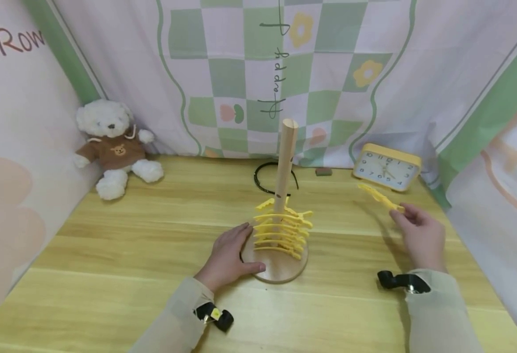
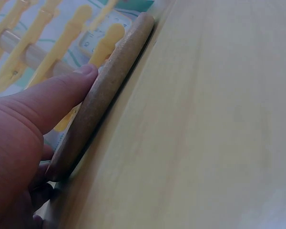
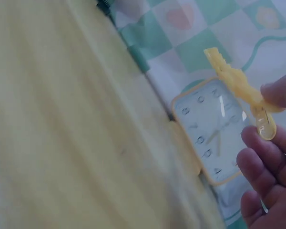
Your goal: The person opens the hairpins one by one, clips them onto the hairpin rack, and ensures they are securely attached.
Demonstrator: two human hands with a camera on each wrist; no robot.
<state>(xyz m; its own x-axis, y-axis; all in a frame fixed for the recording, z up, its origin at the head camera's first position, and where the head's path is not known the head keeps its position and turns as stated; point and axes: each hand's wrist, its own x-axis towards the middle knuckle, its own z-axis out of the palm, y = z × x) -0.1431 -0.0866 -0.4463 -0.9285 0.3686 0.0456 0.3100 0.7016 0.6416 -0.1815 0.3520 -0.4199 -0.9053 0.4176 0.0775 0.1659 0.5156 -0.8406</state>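
A wooden stand has an upright post point(image 1: 286, 157) on a round base point(image 1: 280, 270). Several yellow alligator hair clips point(image 1: 280, 227) sit one above another around the lower post. My left hand point(image 1: 226, 257) grips the left side of the base, its thumb over the top near the rim and its fingers along the edge, partly hidden. Off to the right, my right hand point(image 1: 423, 239) pinches another yellow hair clip point(image 3: 236, 81) by its handle end between thumb and fingers. That clip is raised above the table, its toothed end pointing away to the left, apart from the stand.
Behind the post lies a black headband point(image 1: 258, 181), with a small brown block point(image 1: 323, 172) to its right. A yellow alarm clock point(image 1: 387, 166) stands at the back right. At the back left sits a white plush bear point(image 1: 116, 149) against the printed curtain.
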